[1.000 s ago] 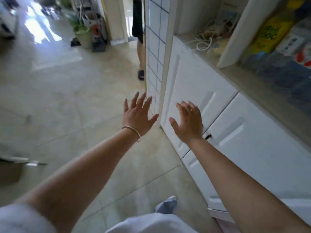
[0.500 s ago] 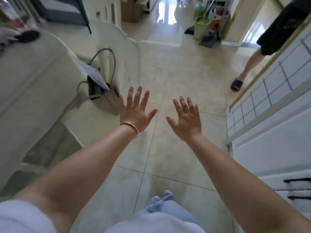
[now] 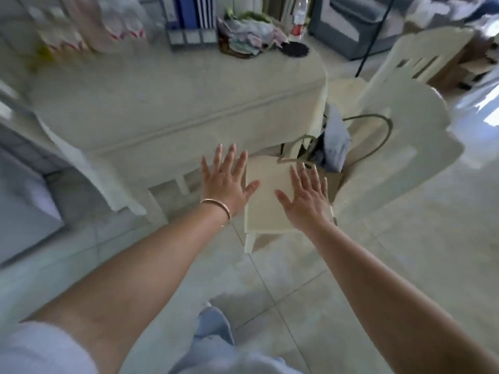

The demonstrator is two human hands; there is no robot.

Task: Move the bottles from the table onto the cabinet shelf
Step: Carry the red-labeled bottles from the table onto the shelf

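Observation:
A table under a cream cloth fills the upper left. Blurred clear bottles with red-and-white labels stand at its far left. One more clear bottle with a red label stands at the far right end. My left hand, with a bangle on the wrist, and my right hand are stretched forward, fingers spread, holding nothing. Both hover over the chair seat, short of the table's near edge. The cabinet is out of view.
A cream chair stands right of the table with a beige handbag on its seat. File folders, a heap of cloth and a dark round coaster lie at the table's far side. Tiled floor lies below.
My view has swung left from the white cabinet across the floor to the table. Both hands stayed open and outstretched in front of me.

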